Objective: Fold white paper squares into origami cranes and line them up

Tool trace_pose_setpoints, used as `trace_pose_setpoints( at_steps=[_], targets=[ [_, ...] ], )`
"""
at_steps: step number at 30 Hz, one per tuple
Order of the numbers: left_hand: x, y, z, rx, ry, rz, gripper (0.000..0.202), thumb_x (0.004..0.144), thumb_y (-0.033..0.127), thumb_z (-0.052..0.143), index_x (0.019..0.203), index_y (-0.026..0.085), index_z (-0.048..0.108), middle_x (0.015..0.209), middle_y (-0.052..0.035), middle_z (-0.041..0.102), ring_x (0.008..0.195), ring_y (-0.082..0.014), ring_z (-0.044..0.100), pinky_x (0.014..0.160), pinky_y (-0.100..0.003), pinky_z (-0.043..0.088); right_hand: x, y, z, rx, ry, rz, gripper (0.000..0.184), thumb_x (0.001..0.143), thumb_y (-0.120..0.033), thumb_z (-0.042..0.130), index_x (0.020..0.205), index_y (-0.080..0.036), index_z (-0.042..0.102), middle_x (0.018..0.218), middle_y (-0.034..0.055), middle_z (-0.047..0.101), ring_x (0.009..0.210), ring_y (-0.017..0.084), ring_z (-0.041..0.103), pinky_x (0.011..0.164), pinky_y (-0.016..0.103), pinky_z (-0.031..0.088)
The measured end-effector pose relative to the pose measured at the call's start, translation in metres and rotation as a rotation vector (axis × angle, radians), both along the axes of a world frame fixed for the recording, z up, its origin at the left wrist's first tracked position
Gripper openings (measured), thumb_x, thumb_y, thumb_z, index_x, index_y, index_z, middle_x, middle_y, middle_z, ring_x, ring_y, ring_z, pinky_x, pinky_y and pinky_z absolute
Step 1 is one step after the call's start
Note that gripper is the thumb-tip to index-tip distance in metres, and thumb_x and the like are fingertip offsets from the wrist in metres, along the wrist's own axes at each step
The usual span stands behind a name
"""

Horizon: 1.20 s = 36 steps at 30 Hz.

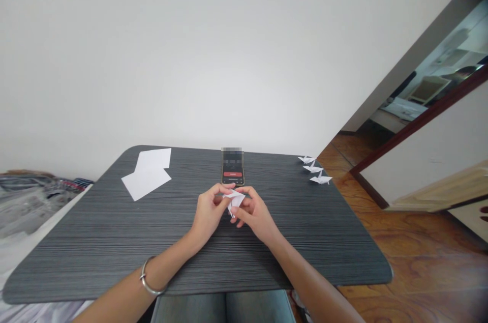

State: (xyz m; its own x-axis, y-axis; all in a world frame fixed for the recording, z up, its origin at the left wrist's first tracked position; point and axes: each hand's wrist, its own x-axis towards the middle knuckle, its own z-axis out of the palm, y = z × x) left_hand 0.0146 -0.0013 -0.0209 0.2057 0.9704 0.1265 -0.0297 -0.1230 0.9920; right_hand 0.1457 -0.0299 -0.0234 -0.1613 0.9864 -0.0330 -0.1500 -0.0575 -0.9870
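Note:
A small piece of folded white paper [237, 201] is held between both hands, just above the dark table near its middle. My left hand [211, 209] pinches it from the left side with thumb and fingers. My right hand [254, 213] grips it from the right, thumb in front and fingers behind. The paper has pointed corners and a narrow tip that points down. Parts of it are hidden behind the fingers. Just beyond the hands, a phone [233, 166] leans with its screen lit.
Two white paper sheets [147, 184] overlap at the table's left. Three folded paper cranes [321, 179] stand in a row near the right edge. The dark wood-grain table [114, 252] meets a white wall behind. Clear plastic bags [26, 211] lie on the left, beyond the table.

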Motion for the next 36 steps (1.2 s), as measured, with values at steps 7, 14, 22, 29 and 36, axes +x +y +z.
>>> trace_pose_setpoints(
  at_steps=[7,14,22,29,36],
  targets=[
    [0.0,-0.002,-0.003,0.057,0.072,0.015,0.011,0.075,0.022,0.054,0.076,0.017,0.045,0.11,-0.0081,0.058,0.056,-0.0099,0.059,0.053,-0.024,0.047,-0.002,-0.001,0.002,0.051,-0.039,-0.111,0.033,0.071,-0.024,0.057,0.098,-0.019,0.04,0.067,-0.002,0.063,0.049,0.01,0.059,0.042,0.018,0.045],
    [-0.003,-0.003,0.005,0.371,0.545,0.136,0.011,0.073,0.02,0.055,0.076,0.019,0.045,0.097,-0.0006,0.054,0.056,-0.0082,0.043,0.056,-0.023,0.039,0.007,0.0,-0.004,0.153,-0.305,-0.262,0.012,0.078,-0.027,0.051,0.086,-0.018,0.051,0.07,0.0003,0.061,0.046,0.01,0.058,0.041,0.02,0.047],
    [-0.003,-0.003,0.006,0.488,0.498,-0.029,0.029,0.081,0.017,0.046,0.11,0.022,0.048,0.099,-0.0039,0.049,0.057,-0.0081,0.043,0.055,-0.021,0.039,0.01,-0.004,-0.003,0.313,-0.509,-0.246,0.014,0.082,-0.026,0.047,0.085,-0.018,0.059,0.072,0.0024,0.064,0.058,0.013,0.061,0.052,0.022,0.051],
    [-0.005,-0.001,0.002,0.422,0.428,0.039,0.01,0.082,0.021,0.045,0.086,0.017,0.054,0.073,0.0001,0.051,0.056,-0.0101,0.044,0.052,-0.021,0.036,0.01,-0.006,-0.004,0.341,-0.482,-0.249,0.015,0.082,-0.028,0.048,0.083,-0.017,0.058,0.064,0.0015,0.064,0.054,0.014,0.062,0.05,0.022,0.051],
    [-0.004,0.001,0.006,0.365,0.263,0.0,0.01,0.078,0.018,0.048,0.079,0.016,0.058,0.075,-0.0015,0.053,0.06,-0.0115,0.048,0.054,-0.022,0.036,0.007,-0.009,-0.002,0.309,-0.368,-0.241,0.015,0.083,-0.028,0.046,0.09,-0.019,0.055,0.061,-0.0003,0.063,0.051,0.014,0.063,0.047,0.023,0.051]
  ],
)
